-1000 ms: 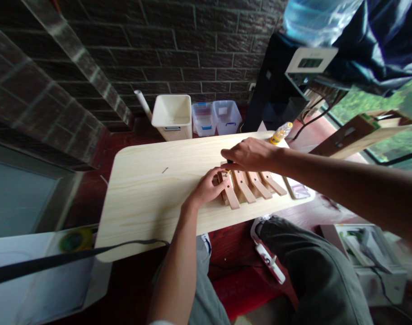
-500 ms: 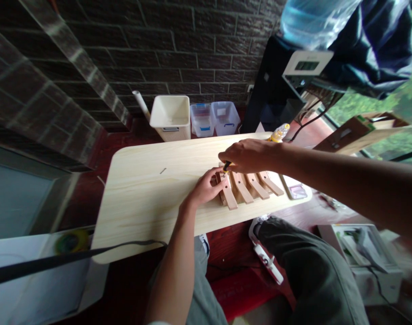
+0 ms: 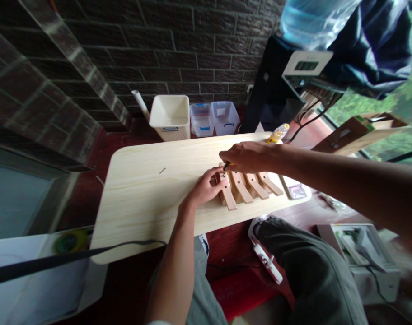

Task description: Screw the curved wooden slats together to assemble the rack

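My right hand (image 3: 243,155) is closed around a black and yellow screwdriver (image 3: 227,166), held nearly upright over the leftmost wooden slat (image 3: 229,197). Its tip meets the upper end of that slat, though the exact contact is too small to make out. My left hand (image 3: 208,186) grips the same slat from the left, thumb and fingers on either side of its upper part. Several more bent wooden slats (image 3: 258,186), each with a dark hole, stand in a row to the right on a wooden base, partly hidden beneath my right hand and forearm.
A small metal rod (image 3: 162,170) lies left of my hands on the pale wooden table (image 3: 134,198). At the right end are a yellow-capped bottle (image 3: 278,133) and a flat tray (image 3: 296,189). Plastic bins (image 3: 170,119) stand behind the table; a power strip (image 3: 267,264) rests on the floor.
My right hand has turned slightly at the wrist on the screwdriver. The left hand and the wooden slats stay in place.
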